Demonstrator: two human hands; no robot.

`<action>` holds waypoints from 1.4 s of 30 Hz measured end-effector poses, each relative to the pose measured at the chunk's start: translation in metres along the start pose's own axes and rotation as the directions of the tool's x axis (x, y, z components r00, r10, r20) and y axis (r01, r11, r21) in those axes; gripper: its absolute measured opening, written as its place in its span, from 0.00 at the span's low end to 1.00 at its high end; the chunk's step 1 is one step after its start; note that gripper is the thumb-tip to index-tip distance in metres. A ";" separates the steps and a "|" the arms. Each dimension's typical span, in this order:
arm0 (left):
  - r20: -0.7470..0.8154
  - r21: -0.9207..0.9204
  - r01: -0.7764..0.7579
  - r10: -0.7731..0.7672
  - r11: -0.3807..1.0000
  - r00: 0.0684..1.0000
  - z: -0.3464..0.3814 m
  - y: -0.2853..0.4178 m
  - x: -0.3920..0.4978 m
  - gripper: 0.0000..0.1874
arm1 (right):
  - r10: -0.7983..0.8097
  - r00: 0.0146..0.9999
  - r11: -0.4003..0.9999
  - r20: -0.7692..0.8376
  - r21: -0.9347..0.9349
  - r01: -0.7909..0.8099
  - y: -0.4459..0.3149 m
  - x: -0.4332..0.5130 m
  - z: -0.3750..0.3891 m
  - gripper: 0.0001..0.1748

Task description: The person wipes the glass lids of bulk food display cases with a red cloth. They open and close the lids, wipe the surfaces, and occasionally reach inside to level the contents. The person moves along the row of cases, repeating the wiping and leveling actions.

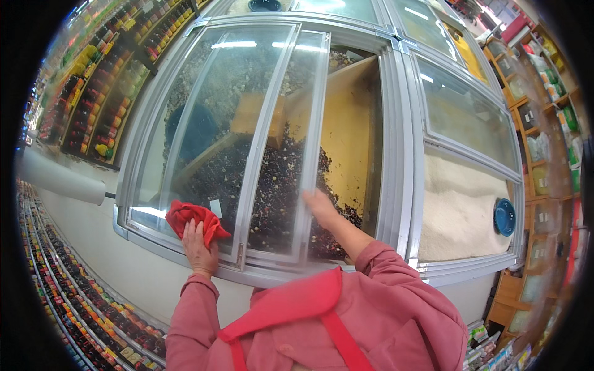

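My left hand (200, 248) presses a bunched red cloth (191, 219) on the near left corner of a sliding glass panel (211, 185). My right hand (321, 208) grips the aluminium edge (312, 171) of a second sliding glass panel (290, 185), slightly blurred. Beneath the glass a bin holds a dark mix of beans or grains (278, 199), heaped against a yellowish board (345, 143). A blue bowl (192, 132) and a wooden box (253, 113) show through the glass. The bin's right side is uncovered.
To the right, a bin of pale grain (459, 204) holds a blue bowl (505, 217) beneath a glass panel (468, 111). Shelves of bottles (97, 102) stand at left, with more shelved goods (93, 297) below. A white cylinder (65, 178) juts towards the case. Wooden shelving (533, 185) lines the right.
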State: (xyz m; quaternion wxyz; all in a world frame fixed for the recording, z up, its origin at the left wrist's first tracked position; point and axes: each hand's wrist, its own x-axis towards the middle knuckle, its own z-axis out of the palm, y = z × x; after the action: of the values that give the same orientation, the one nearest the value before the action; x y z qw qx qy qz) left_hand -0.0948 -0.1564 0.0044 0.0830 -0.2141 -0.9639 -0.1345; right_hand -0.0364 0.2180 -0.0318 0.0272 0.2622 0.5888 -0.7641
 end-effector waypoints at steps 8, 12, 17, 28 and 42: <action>-0.019 0.002 -0.038 0.039 0.999 0.999 0.003 -0.001 0.001 0.31 | -0.034 0.975 0.963 -0.218 -0.269 -0.026 0.053 -0.020 -0.126 0.25; -0.021 0.006 -0.027 0.027 1.000 0.999 0.003 -0.003 -0.001 0.31 | -0.239 0.875 0.721 -0.421 -0.680 -0.130 -0.020 -0.053 -0.114 0.30; -0.008 0.011 -0.012 0.013 1.000 1.000 0.005 -0.003 -0.001 0.31 | -0.452 0.852 0.247 -0.265 -0.955 -0.166 -0.047 -0.034 -0.111 0.45; -0.005 0.017 -0.017 0.017 1.000 1.000 0.003 -0.004 -0.001 0.31 | -0.439 0.782 0.264 -0.443 -0.895 -0.359 -0.055 0.026 -0.141 0.47; 0.022 0.028 -0.018 0.017 0.999 1.000 0.004 -0.004 -0.001 0.32 | -0.312 0.749 0.195 -0.584 -0.811 -0.552 -0.111 0.023 -0.137 0.65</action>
State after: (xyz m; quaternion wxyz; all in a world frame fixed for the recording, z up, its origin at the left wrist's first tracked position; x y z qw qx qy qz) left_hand -0.0961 -0.1592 -0.0009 0.0767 -0.2229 -0.9647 -0.1176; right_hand -0.0442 0.3828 0.0332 0.0474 0.4779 0.8746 -0.0663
